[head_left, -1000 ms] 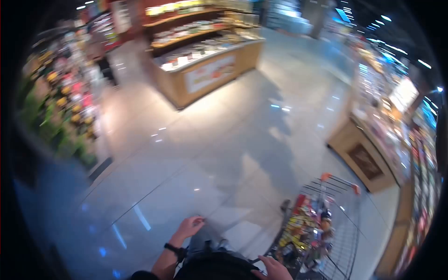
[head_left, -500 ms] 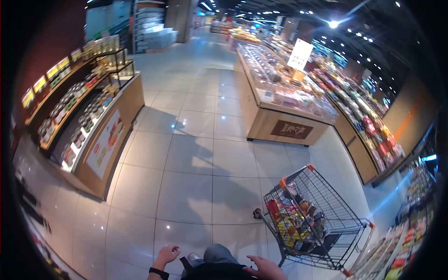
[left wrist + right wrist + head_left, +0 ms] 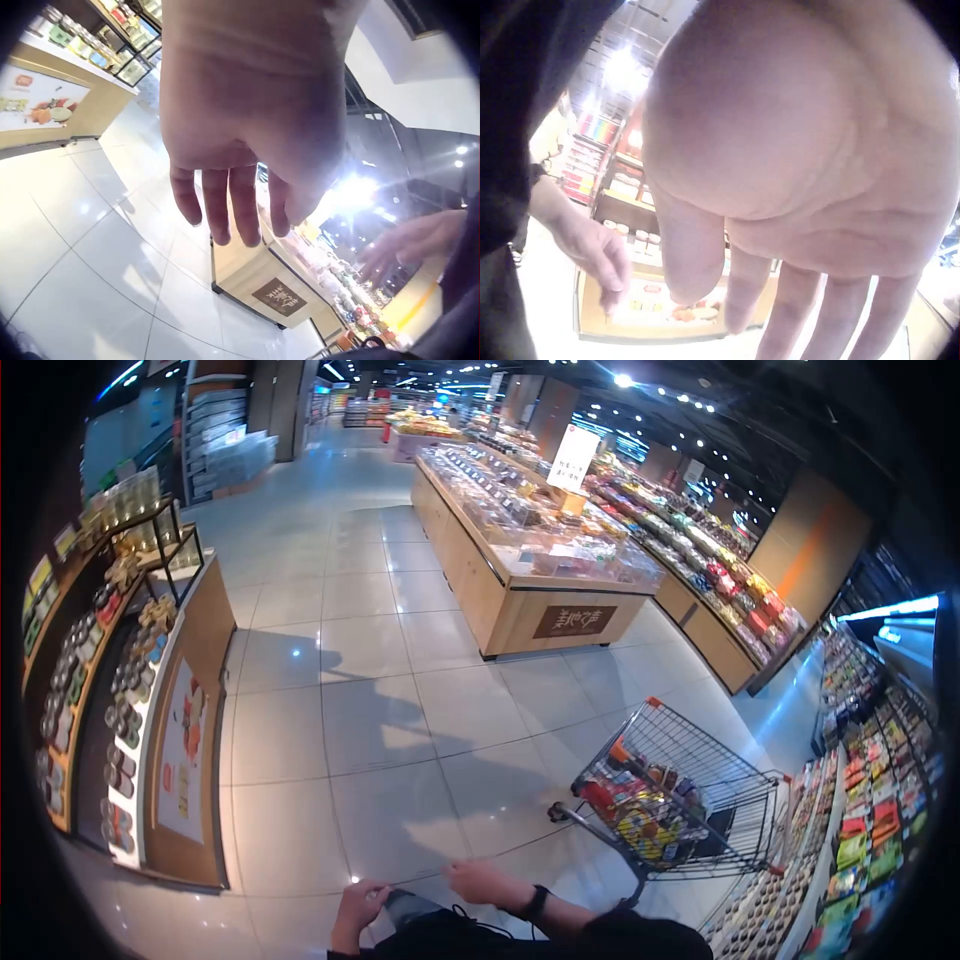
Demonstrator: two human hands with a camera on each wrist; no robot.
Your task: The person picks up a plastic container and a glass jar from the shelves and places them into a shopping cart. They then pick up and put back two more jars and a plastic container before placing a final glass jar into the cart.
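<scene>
In the head view my left hand (image 3: 362,905) hangs low in front of the body and holds nothing. Its loosely bent fingers (image 3: 244,202) show in the left wrist view. My right hand (image 3: 485,882) is out in front at the middle, slightly blurred, a dark band at its wrist. Seen from the right wrist, its palm is bare and the fingers (image 3: 795,307) extend downward. To the right of both hands, apart from them, a wire shopping cart (image 3: 700,760) with orange corners stands on the floor. Colourful packaged goods (image 3: 640,815) lie in it.
A wooden display counter (image 3: 560,585) of packaged goods stands ahead, with sloped shelves (image 3: 735,585) behind it. On the left is a shelf stand (image 3: 190,760) with jars. Racks of packets (image 3: 870,830) line the right side. Pale floor tiles (image 3: 390,730) run between them.
The head view has swung right and up, so the jar stand and counter shift left. My right hand has moved inward from beside the cart to the middle. Both hands remain without anything in them.
</scene>
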